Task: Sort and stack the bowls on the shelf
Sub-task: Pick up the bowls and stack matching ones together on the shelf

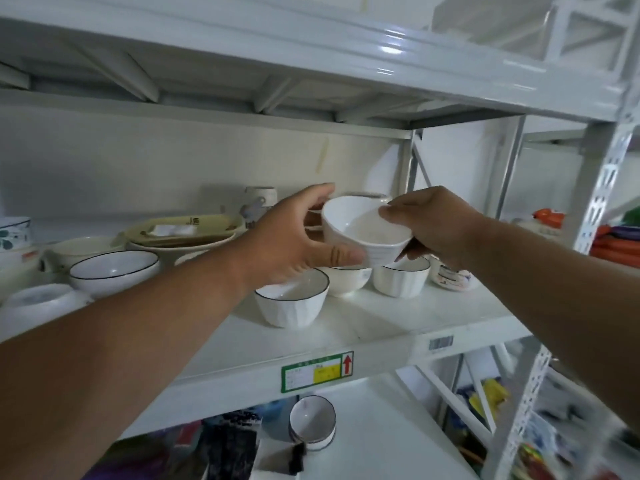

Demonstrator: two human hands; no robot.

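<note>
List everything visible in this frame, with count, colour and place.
ribbed bowl: one, white, held above the shelf
black-rimmed bowls: at least four, white, middle shelf
shallow dish: one, yellowish, behind them
mug: one, patterned, at the back
lower bowl: one, white, dark rim, shelf below
shelf: white metal
left hand: grips the ribbed bowl's side
right hand: pinches its rim
</note>
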